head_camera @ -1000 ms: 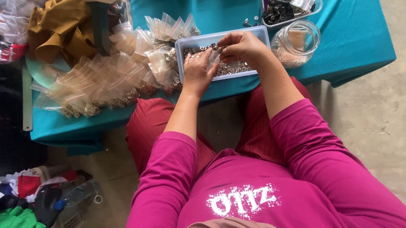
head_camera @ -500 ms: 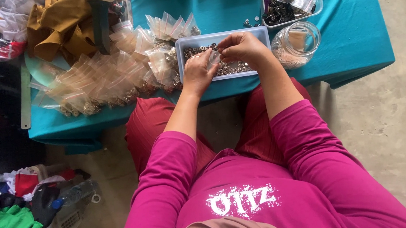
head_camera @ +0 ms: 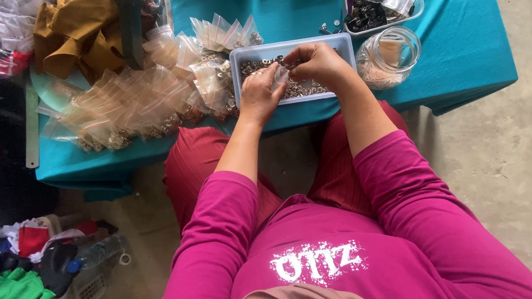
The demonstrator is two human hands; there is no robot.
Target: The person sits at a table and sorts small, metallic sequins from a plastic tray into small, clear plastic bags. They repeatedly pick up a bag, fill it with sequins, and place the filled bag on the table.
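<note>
Both hands are over a light blue plastic tray (head_camera: 290, 44) filled with small metal rings, set at the near edge of a teal-covered table (head_camera: 459, 61). My left hand (head_camera: 259, 94) pinches a small clear plastic bag (head_camera: 281, 75) over the tray. My right hand (head_camera: 316, 65) meets it from the right, fingertips closed at the bag's mouth; what they pinch is too small to see. A heap of filled small clear bags (head_camera: 143, 95) lies just left of the tray.
A clear glass jar (head_camera: 390, 56) stands right of the tray. A clear box of dark metal parts (head_camera: 380, 1) sits at the back right. Mustard-brown cloth (head_camera: 77, 31) lies at the back left. A metal ruler (head_camera: 30, 128) rests on the table's left edge. Clothes and a bottle (head_camera: 95, 255) lie on the floor.
Both hands stay over the tray. The fingers have shifted slightly around the small bag; nothing else has moved.
</note>
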